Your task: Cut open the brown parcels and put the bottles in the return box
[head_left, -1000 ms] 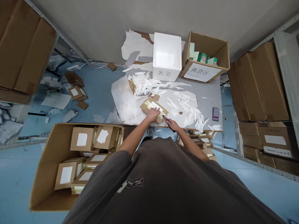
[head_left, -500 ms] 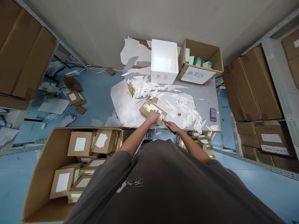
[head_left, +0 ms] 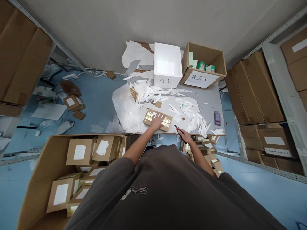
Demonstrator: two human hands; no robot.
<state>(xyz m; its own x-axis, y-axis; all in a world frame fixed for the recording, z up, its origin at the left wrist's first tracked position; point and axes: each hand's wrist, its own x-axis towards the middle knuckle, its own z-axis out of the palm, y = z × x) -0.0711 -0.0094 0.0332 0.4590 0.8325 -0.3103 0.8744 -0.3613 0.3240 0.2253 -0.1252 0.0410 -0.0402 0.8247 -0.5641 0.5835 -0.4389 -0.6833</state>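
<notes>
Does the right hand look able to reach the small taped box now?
Probably yes: the right hand, holding a cutter, is close by the taped box, whose right end the left hand leaves uncovered.

Brown carton (yellowish tape), red-and-black cutter

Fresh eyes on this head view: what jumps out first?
Probably the bright white box at the table's back, beside an open carton holding green boxes. Then the white paper strips strewn before them. Near the front edge, the left hand rests on a taped parcel; the right hand holds a red-and-black cutter.
</notes>
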